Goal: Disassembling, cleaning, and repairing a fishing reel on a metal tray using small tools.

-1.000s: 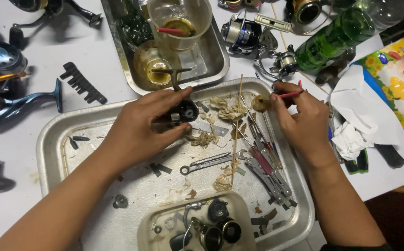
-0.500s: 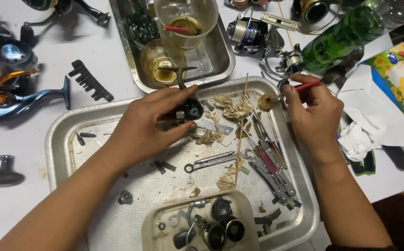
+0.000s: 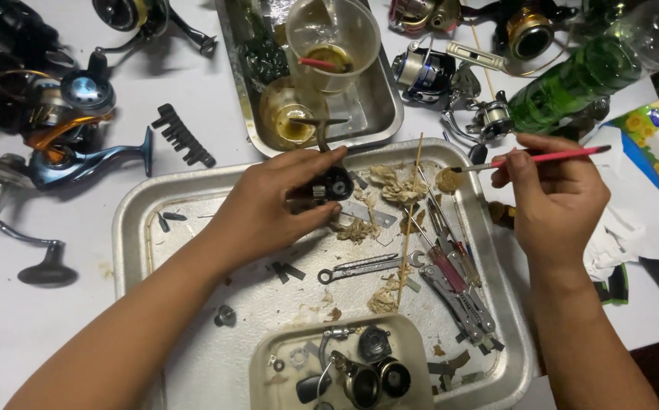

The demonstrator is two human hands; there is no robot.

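Right hand (image 3: pixel 557 201) lifted, pinching red brush (image 3: pixel 530 160), left hand (image 3: pixel 268 205) gripping black part (image 3: pixel 331 184)

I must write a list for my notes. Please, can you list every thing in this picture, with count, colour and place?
large tray: one, silver, centre
small tray: one, silver, top centre
plastic cup: one, clear, in small tray
fishing reels: several, blue, black, silver, gold, left and top
green bottle: one, top right
wrench: one, silver, large tray
multi-tool: one, silver and red, large tray
plastic tub: one, beige, bottom
reel part: one, black, in left hand
brush: one, red, in right hand
left hand: on reel part
right hand: holding brush
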